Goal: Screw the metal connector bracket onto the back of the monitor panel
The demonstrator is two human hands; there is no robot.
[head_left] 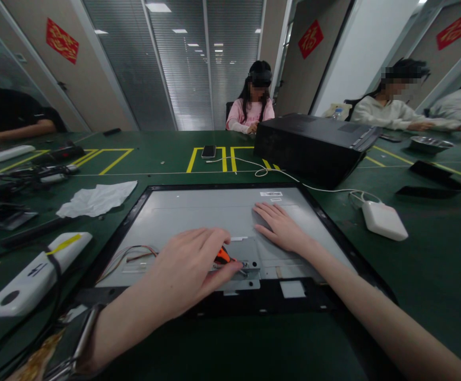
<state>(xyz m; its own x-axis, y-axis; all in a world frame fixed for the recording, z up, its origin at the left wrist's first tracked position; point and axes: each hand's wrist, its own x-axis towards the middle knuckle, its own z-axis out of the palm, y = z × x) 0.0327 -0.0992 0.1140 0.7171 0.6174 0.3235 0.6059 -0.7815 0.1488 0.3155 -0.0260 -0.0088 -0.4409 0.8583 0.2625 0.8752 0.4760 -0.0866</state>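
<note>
A flat display panel [199, 206] with a grey metal back and black frame lies on the green table before me. My left hand [199, 259] is closed around a screwdriver [222, 257] with an orange and black handle. Its tip is down by a small metal bracket [250, 283] near the panel's near edge, and my fingers hide much of it. Resting palm down on the grey back, my right hand [280, 225] has its fingers stretched out and grips nothing. Thin coloured wires [139, 247] lie on the panel left of my left hand.
A black box-shaped casing [310, 143] stands behind the panel. To the right are a white adapter [383, 219] with cable and black strips [436, 180]. Leftward lie a crumpled tissue [98, 198], a white device [36, 275] and black cables [24, 177]. Several people sit around the table.
</note>
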